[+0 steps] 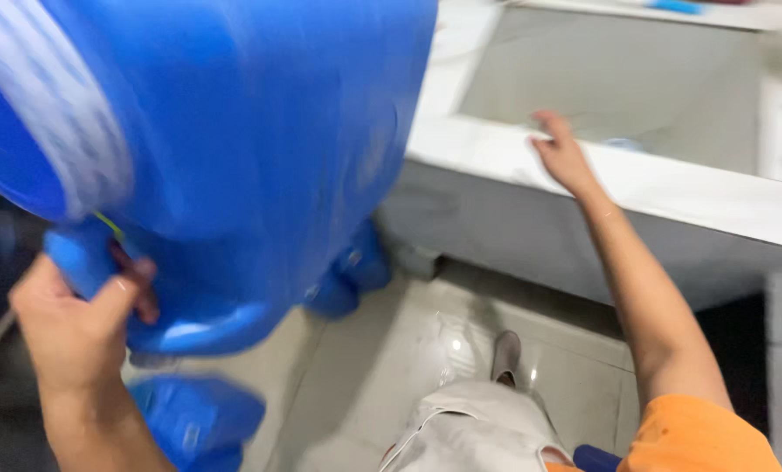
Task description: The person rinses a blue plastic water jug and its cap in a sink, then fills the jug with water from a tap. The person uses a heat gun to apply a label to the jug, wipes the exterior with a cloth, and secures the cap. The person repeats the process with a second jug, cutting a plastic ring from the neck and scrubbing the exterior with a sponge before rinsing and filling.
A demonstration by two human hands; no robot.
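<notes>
A glossy tiled floor (461, 341) runs under a white basin (636, 179) with a broad rim. The left hand (72, 328) is clenched on a blue drum (234, 149) handle; the right hand (561, 153) rests open on the rim.

The drum (234, 149) stands left of the sink (636, 188), with the floor (408, 350) below between them.
</notes>
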